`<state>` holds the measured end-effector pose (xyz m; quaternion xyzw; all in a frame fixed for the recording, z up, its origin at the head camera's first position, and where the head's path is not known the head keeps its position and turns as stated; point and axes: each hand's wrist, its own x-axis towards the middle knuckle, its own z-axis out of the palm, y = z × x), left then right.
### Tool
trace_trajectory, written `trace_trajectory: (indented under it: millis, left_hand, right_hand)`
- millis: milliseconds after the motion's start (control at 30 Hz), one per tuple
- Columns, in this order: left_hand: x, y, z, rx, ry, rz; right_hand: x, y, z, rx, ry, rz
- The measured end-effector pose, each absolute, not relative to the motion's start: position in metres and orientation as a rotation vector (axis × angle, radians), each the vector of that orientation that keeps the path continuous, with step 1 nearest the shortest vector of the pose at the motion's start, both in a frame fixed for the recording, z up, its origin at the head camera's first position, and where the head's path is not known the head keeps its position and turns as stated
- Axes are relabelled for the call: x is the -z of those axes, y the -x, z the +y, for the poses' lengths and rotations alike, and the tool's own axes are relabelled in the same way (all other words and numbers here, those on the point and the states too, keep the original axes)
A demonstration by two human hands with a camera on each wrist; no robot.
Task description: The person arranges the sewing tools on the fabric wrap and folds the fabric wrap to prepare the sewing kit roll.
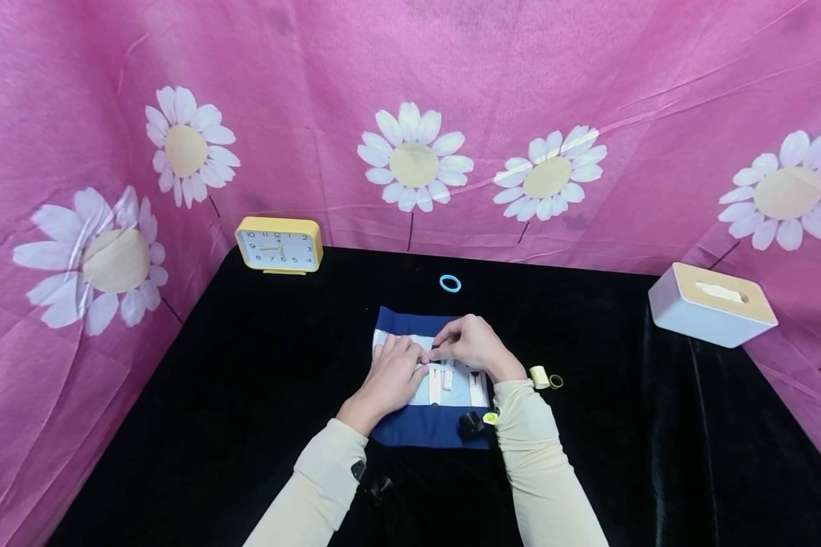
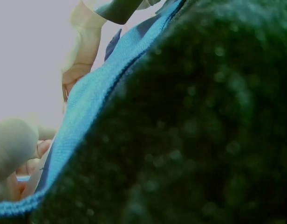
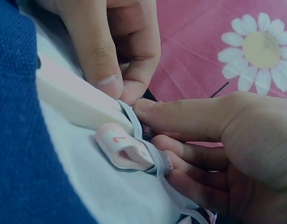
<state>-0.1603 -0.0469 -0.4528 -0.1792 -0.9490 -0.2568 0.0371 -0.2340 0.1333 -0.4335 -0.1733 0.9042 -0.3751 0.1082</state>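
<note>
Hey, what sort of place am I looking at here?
Probably an indoor workspace staged on a tabletop: a pink daisy-print cloth hangs behind a black-covered table, and a yellow clock stands near its far left corner.

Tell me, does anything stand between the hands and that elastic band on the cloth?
Nothing visible does: the left hand and right hand both touch the elastic band. The rolled tape, tucked under it, lies close by without blocking either.
</note>
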Motion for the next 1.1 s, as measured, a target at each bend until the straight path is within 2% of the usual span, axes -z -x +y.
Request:
trace_trajectory:
  millis: [733,1100]
  left_hand:
    - [0.454,0.161,-0.051,0.963,0.484,-2.891]
    - [0.446,0.162,-0.070,1.098,0.537,-2.792]
  right_hand:
    - [0.430,0.232,0.134,1.083,0.500,2.678]
    - [0.388,0.214,0.171,1.285,0.407,2.877]
